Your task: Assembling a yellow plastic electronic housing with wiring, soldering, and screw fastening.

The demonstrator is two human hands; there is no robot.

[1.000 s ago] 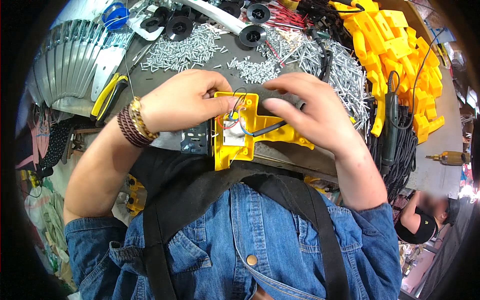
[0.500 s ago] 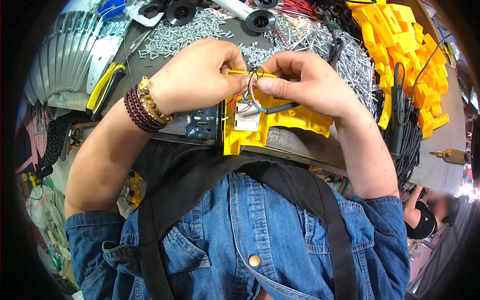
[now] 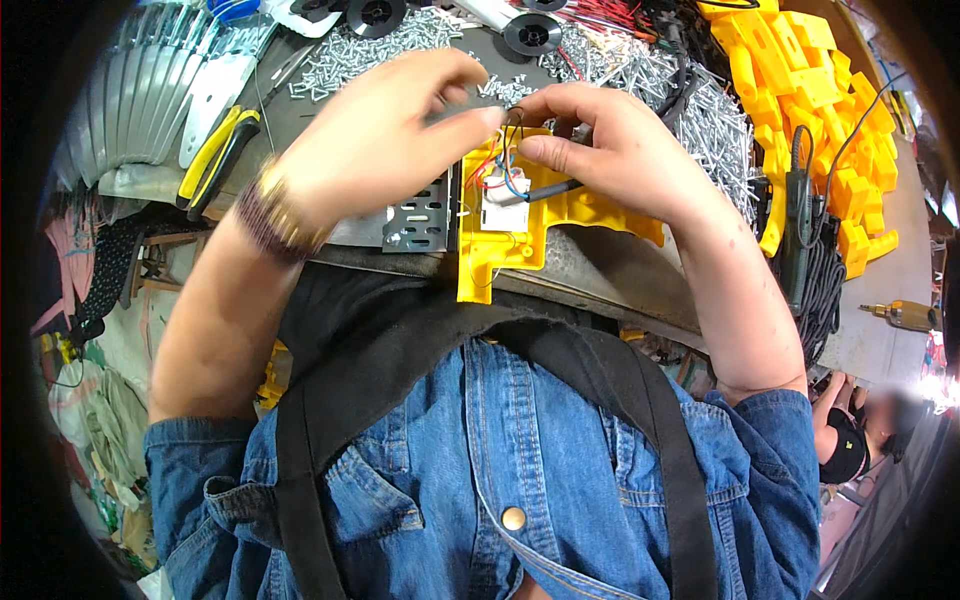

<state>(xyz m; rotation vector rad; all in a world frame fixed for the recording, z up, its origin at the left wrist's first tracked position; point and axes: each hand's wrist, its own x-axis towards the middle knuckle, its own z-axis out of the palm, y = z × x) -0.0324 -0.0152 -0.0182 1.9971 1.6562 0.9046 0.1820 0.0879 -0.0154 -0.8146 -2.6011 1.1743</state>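
A yellow plastic housing half (image 3: 478, 265) lies with its hollow side up at the bench's near edge. Inside it sit a white box-shaped module (image 3: 505, 215) and thin red, blue and black wires. A thick black cable (image 3: 553, 189) runs from these wires beneath my right hand (image 3: 620, 150). That hand grips the housing's far end, thumb inside the rim and fingers curled beyond it, close to a black wire loop. My left hand (image 3: 390, 135), smeared by motion, is raised left of the housing with thumb and fingers apart and nothing visible between them.
A slotted dark metal plate (image 3: 418, 222) lies left of the housing. Yellow-handled pliers (image 3: 218, 160) and stacked metal blades (image 3: 135, 95) are farther left. Behind are loose screws (image 3: 360, 60) and black spools (image 3: 532, 35); yellow parts (image 3: 800, 90) and a screwdriver (image 3: 903, 316) lie right.
My left hand has let go of the wires and lifted away up and left. My right thumb and fingers have spread a little, while the housing has shifted slightly to the right.
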